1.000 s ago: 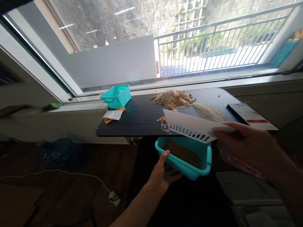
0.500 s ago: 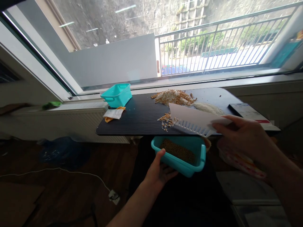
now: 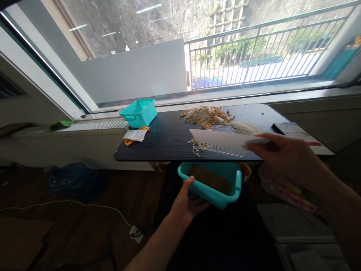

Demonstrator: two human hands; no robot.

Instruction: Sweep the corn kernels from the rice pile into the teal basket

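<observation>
My left hand [image 3: 187, 201] grips a turquoise plastic basket [image 3: 238, 184] by its near left side, thumb over the rim, just below the table's front edge. Small brownish grains [image 3: 210, 178] cover its bottom. Between the thumb and fingers of my right hand [image 3: 278, 148] is a white slotted plastic scoop [image 3: 222, 141], tilted above the table. Under its left tip lie a few scattered yellow and white grains [image 3: 196, 150], partly hidden by it. Behind it sits a mixed heap of yellow kernels and white grains [image 3: 207, 116], with a pile of white rice-like grains [image 3: 245, 128] to the right.
A second turquoise basket [image 3: 139, 113] stands at the left end of the dark table [image 3: 166, 139]. In front of it lies a paper packet on an orange cloth [image 3: 135, 134]. A flat box [image 3: 299, 135] rests at the right end. Behind is a window; a white cable [image 3: 93, 205] crosses the floor.
My right hand has moved the scoop to the left and a little lower, over the scattered grains. The basket in my left hand has shifted slightly left and up.
</observation>
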